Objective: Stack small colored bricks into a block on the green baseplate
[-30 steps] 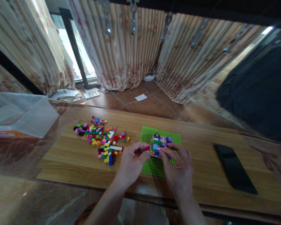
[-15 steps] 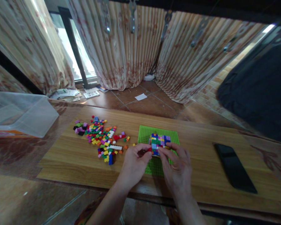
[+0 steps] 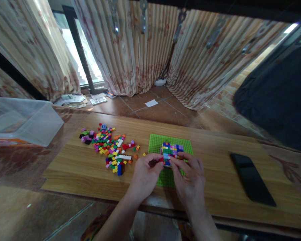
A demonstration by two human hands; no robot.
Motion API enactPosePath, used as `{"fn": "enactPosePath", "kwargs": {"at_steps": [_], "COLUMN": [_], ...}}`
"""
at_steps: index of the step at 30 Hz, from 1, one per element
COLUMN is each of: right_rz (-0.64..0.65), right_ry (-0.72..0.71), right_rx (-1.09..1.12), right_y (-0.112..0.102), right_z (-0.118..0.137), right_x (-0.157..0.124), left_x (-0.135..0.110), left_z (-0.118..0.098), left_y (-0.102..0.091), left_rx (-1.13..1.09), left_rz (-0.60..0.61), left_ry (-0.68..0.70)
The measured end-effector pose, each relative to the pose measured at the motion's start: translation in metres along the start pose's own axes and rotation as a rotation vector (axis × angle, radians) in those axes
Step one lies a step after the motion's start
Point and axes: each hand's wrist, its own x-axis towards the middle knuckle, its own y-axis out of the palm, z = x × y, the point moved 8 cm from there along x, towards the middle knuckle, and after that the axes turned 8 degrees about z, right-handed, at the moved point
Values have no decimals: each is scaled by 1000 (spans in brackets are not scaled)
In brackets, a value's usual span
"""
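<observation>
A multicoloured build of small toy bricks (image 3: 168, 151) stands on a green studded baseplate (image 3: 155, 140). At the build's left front edge my left hand (image 3: 145, 174) is closed, its thumb and forefinger pinched by a red brick (image 3: 161, 159); whether that brick is loose or part of the build I cannot tell. My right hand (image 3: 190, 172) is closed around the front and right side, with fingertips on the build. Something small and white shows by its thumb tip. The fingers hide the build's front right part.
Loose toy bricks (image 3: 107, 144) lie scattered on the wooden board (image 3: 72, 167) to the left. A black phone-like slab (image 3: 252, 179) rests on the right. The clear plastic bin (image 3: 40, 124) stands at far left, and striped curtains (image 3: 145, 50) hang beyond.
Both hands keep nearly the same pose at the build. The whole view has shifted very slightly; no brick has visibly been moved or let go.
</observation>
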Motion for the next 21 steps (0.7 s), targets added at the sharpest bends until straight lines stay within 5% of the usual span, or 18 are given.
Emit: {"fn": "enactPosePath", "kwargs": {"at_steps": [12, 21], "right_rz": [-80, -22], "right_ry": [166, 283], "right_rx": [174, 383], "right_y": [-8, -6], "right_z": [-9, 0], "right_x": [-3, -3], "left_x": [-1, -5], "left_z": [-13, -32], "left_y": [-7, 9], "left_rx": [-160, -193], "left_rz": [-52, 78], "left_ry": [4, 119]}}
